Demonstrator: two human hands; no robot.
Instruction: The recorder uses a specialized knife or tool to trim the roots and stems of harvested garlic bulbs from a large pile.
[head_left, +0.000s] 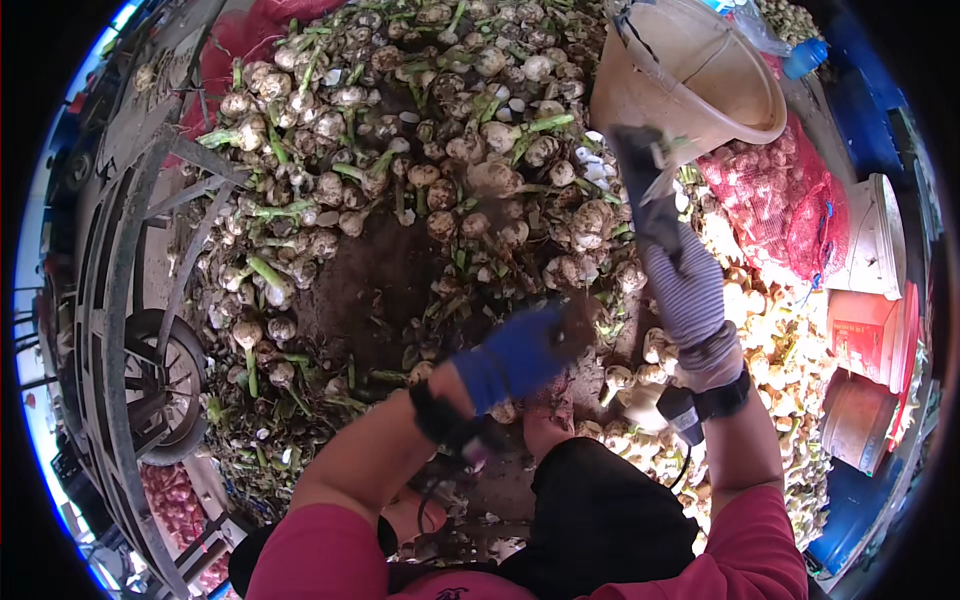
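My left hand (517, 356), in a blue glove with dark fingers, is motion-blurred above the ground in front of my knees. A brownish blur (583, 319) lies at its fingertips, too smeared to tell what it is. My right hand (679, 281) wears a striped grey glove with a dark coated palm and reaches forward, just short of a tan plastic tub (637, 97). A pale, leaf-like scrap (661, 176) shows against its blurred dark fingers; whether they grip it is unclear. Soil-covered garlic bulbs with cut green stems (442, 195) spread across the ground before me.
Paler garlic bulbs (780, 360) lie in bright sun at my right. Beyond them stand a red mesh sack (772, 195), a white bucket (874, 240) and a red bucket (862, 337). A metal-framed cart (116, 262) with a wheel (165, 386) borders the left.
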